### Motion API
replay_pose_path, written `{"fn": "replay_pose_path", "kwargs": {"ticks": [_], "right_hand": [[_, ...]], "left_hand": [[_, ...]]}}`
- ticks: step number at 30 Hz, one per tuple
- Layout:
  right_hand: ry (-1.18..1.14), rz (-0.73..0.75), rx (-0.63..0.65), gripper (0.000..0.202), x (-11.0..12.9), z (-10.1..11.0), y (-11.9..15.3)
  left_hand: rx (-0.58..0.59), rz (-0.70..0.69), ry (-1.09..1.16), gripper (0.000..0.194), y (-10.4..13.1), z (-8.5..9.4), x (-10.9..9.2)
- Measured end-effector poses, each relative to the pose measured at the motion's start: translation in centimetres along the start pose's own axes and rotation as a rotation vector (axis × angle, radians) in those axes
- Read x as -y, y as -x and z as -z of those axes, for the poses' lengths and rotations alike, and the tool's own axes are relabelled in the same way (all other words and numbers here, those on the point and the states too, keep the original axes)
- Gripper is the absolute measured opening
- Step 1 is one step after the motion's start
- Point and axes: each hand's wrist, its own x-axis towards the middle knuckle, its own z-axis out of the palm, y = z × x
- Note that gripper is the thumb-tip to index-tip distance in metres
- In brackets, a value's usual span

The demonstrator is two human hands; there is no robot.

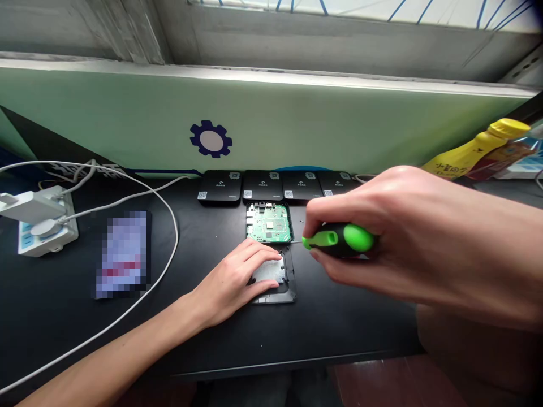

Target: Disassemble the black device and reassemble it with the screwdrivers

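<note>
Left hand (231, 277), thumb and fingers apart, rests on black cover (289, 295) with metal plate (272, 270). Green circuit board (279, 225) in its open case just behind. Screwdriver (333, 239) right of that seam, above the table (339, 333): long axis left-right, tip pointing left; right hand's (403, 226) grip clamped around handle. Looks like tool work at case edge; next move likely calls for careful tip alignment, cover steadied.
</note>
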Motion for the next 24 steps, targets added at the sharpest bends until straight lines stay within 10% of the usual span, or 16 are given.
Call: {"fn": "replay_pose_path", "kwargs": {"ticks": [24], "right_hand": [[-0.050,0.088,0.043,0.017,0.3,-1.3,-1.9]], "left_hand": [[-0.023,-0.046,-0.046,0.034,-0.1,0.0,0.0]]}}
